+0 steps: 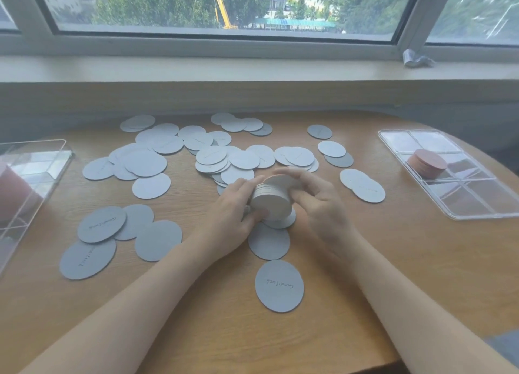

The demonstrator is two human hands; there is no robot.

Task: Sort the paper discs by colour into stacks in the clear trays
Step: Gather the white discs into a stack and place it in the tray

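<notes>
- Grey card disc (pixel 279 286), round and matt with faint handwriting, lies alone nearest the surface's front edge; another grey disc (pixel 269 241) lies just beyond it, under the hands.
- Both hands hold a small stack of pale discs (pixel 271 202) tilted above the surface's middle: left hand (pixel 238 205) curls its fingers round the near side, right hand (pixel 317 202) cups the far side, fingers clamped on the stack.
- To square it well, I judge the edges need tapping flush, with light pressure so thin card doesn't slip or bend.
- Loose grey discs (pixel 146 163) overlap towards the far edge.
- At the right edge a clear plastic tray (pixel 477 205), glossy and partitioned, holds a reddish-brown stack (pixel 427 163); another clear tray (pixel 33 160) sits at the left edge.
</notes>
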